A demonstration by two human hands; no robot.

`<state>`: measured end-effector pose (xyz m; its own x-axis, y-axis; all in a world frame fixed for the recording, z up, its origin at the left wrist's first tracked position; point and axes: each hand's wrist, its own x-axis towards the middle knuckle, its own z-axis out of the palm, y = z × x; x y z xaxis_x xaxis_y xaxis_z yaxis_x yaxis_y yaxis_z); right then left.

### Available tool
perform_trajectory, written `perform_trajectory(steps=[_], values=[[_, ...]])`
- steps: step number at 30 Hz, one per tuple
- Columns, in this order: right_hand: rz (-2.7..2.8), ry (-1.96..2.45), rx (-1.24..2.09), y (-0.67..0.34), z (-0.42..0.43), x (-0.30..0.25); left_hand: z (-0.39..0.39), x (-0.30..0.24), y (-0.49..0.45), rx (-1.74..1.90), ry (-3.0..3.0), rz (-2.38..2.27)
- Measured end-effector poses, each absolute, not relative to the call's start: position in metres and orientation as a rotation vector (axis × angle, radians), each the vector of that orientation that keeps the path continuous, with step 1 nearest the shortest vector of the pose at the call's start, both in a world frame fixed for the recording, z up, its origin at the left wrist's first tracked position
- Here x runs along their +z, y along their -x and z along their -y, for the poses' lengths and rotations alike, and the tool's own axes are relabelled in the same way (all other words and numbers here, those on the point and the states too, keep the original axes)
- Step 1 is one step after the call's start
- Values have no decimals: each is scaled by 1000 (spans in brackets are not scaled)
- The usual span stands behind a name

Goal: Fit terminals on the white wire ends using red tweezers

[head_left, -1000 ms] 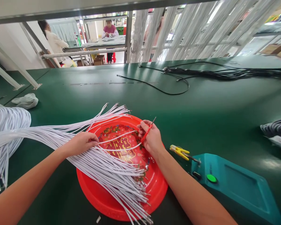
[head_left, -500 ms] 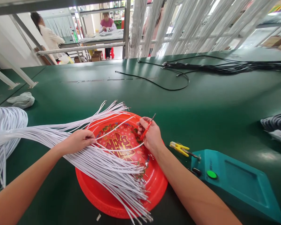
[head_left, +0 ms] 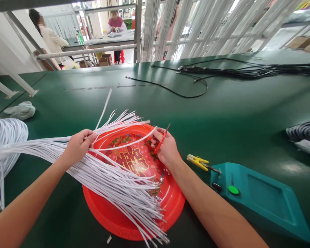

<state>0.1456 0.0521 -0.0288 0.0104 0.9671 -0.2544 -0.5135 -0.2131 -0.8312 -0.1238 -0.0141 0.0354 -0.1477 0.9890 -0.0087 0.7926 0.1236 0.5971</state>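
Note:
A bundle of white cords point(head_left: 119, 175) with metal-looking ends fans across a round red tray point(head_left: 105, 224) that has a gold-edged character printed in its middle. My left hand point(head_left: 80, 146) is closed in a pinch on white cord at the tray's left rim. From there one cord point(head_left: 129, 143) curves over the tray to my right fingertips. Another cord point(head_left: 104, 106) sticks up beyond my left fingers. My right hand point(head_left: 165, 146), above the tray's right side, is closed around red-handled scissors point(head_left: 160, 143), their thin metal tip pointing up and away.
A teal device point(head_left: 263, 199) with a green button and yellow-handled pliers point(head_left: 197, 162) lie to the right. Black cords point(head_left: 235, 72) stretch across the back of the green table point(head_left: 229, 127). Coiled white cords point(head_left: 7, 137) lie left. Two people are beyond the rack.
My left hand has shifted left and slightly away. One cord now sticks up beyond it, and the cord that reached the heel of my right hand has come away. My right hand barely moved.

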Motion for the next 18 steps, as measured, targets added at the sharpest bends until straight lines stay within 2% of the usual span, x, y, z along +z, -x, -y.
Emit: perform_trajectory(steps=[10,18], values=[[619,1020,1517,-146,-53,-28,0,21,119,721,-1619,-1935],[718,1004,1368,-143,-51,-32,0,28,116,639,-1591,-1861]])
